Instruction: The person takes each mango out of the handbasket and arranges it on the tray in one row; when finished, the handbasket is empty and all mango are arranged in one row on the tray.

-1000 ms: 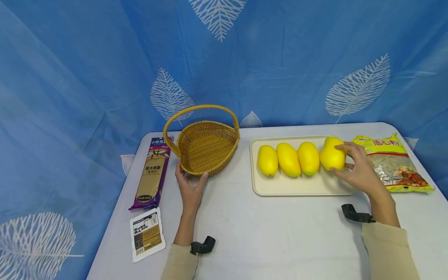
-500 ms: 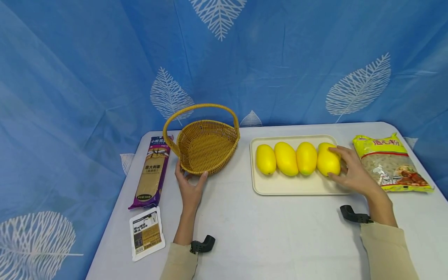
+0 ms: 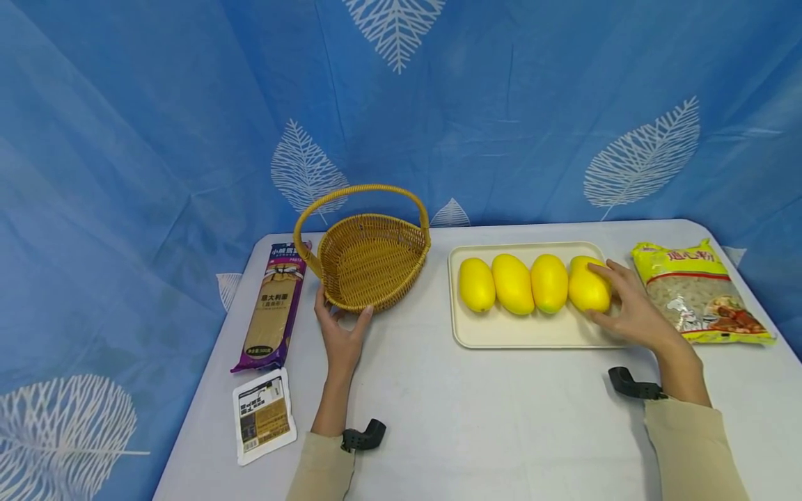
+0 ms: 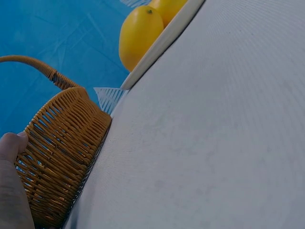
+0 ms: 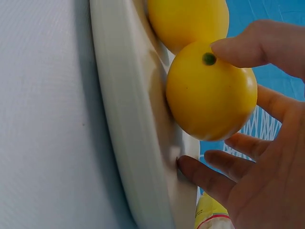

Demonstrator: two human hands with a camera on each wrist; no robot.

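A brown wicker basket [image 3: 376, 268] with an arched handle stands at the left of the table. My left hand [image 3: 341, 341] holds its near end between thumb and fingers; in the left wrist view the thumb [image 4: 13, 145] presses the woven wall and the other fingers are hidden. Several yellow mangoes lie side by side in a row on a cream tray [image 3: 532, 337]. My right hand [image 3: 635, 309] grips the rightmost mango [image 3: 587, 285]. In the right wrist view the thumb [image 5: 243, 47] lies by that mango's green stem spot, while the lower fingers spread toward the tray.
Left of the basket lies a purple pasta packet [image 3: 272, 309], with a small white-edged pouch [image 3: 264, 416] nearer me. A yellow bag [image 3: 702, 296] lies right of the tray, close behind my right hand. A blue leaf-print cloth [image 3: 501, 125] hangs behind the table.
My right hand has moved the rightmost mango slightly left and nearer, down beside the row. The other mangoes have shifted a little left. My left hand stays on the basket.
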